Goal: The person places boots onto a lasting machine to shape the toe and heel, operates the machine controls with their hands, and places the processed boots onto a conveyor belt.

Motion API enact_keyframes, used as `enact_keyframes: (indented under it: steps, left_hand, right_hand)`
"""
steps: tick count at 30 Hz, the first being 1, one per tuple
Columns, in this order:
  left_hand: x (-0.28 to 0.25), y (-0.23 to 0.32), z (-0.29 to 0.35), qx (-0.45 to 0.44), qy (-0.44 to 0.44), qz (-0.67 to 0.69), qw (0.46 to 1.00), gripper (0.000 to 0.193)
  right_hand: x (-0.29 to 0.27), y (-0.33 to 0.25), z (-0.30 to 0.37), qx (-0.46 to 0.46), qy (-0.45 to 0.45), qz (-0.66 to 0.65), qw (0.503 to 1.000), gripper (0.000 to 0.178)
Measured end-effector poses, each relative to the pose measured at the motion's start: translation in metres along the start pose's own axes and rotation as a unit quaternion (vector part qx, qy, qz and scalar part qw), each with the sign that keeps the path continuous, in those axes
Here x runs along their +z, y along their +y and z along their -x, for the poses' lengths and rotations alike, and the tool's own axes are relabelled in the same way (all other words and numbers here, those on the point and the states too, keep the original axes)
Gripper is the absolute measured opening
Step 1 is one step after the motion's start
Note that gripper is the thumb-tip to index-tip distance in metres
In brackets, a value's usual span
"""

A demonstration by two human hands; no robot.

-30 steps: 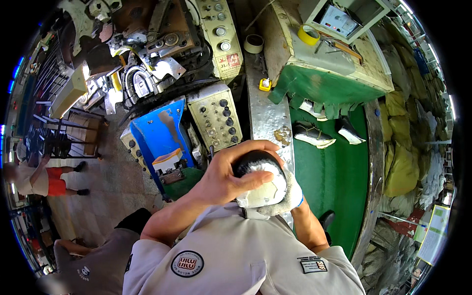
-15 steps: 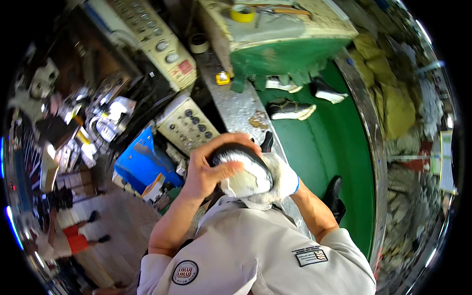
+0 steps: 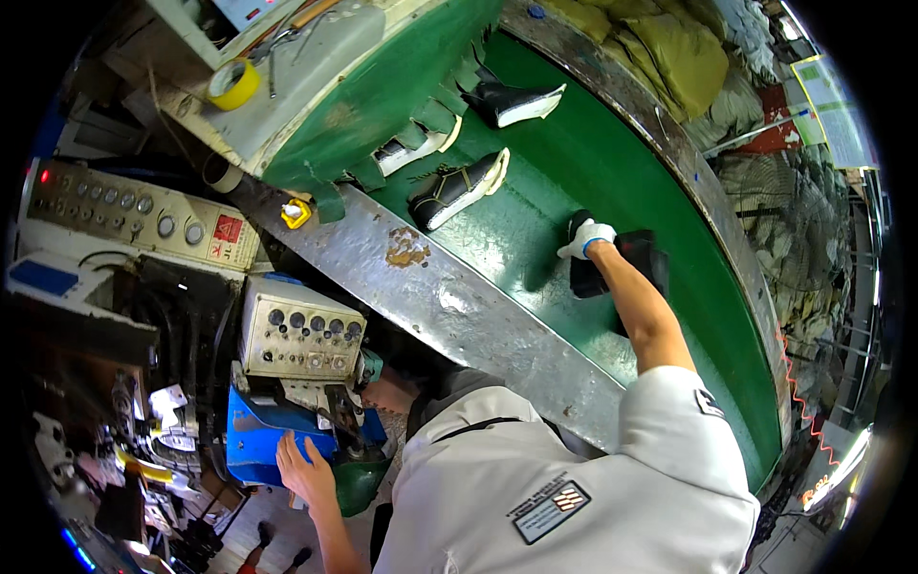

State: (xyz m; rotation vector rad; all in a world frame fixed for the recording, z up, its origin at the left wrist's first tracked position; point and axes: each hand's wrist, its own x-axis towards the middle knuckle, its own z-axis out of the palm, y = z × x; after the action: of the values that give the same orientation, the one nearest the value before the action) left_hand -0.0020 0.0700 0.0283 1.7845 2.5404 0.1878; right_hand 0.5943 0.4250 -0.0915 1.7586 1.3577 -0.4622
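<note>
Starting at 8 o'clock with a blue metal tray [image 3: 251,442] below a beige control box [image 3: 298,330], then a bare left hand [image 3: 304,471] around 7, with the grip apart by the tray, can't tell if touching. Up at 12, a laced black shoe [image 3: 445,198] with a white sole on the green belt [image 3: 593,158]. Then around 2, a gloved right hand [image 3: 585,239] at a blurry dark shoe [image 3: 645,256] on that same belt toward 3, honestly can't tell if clamped on or just resting.

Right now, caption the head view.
Gloved right hand over green conveyor with black shoes; bare left hand near blue machine panel.
</note>
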Motion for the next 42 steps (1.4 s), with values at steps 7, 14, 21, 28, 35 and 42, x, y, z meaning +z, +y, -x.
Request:
enact_keyframes:
  steps: [7,14,21,28,35,42]
  left_hand:
    - [0.011,0.002,0.013,-0.003,-0.04,-0.048,0.998,0.03]
    - [0.014,0.005,0.01,-0.033,-0.074,-0.084,0.993,0.032]
    - [0.017,0.001,0.004,-0.038,-0.077,-0.071,0.994,0.028]
    - [0.014,0.094,-0.091,-0.192,-0.043,0.526,0.827,0.039]
    - [-0.064,0.1,-0.144,-0.175,-0.01,0.57,0.803,0.039]
    - [-0.111,0.014,-0.064,-0.161,0.057,0.762,0.625,0.034]
  right_hand:
    - [0.024,-0.104,-0.079,0.0,0.045,-0.041,0.998,0.042]
    - [-0.044,-0.281,-0.104,0.158,0.081,-0.763,0.621,0.121]
    - [-0.014,-0.268,-0.089,0.009,0.142,-0.819,0.555,0.126]
    - [-0.052,-0.243,0.171,-0.281,0.382,-0.484,0.735,0.112]
    - [-0.044,-0.29,0.322,-0.491,0.48,-0.364,0.629,0.098]
    - [-0.043,-0.329,0.401,-0.589,0.467,-0.279,0.598,0.104]
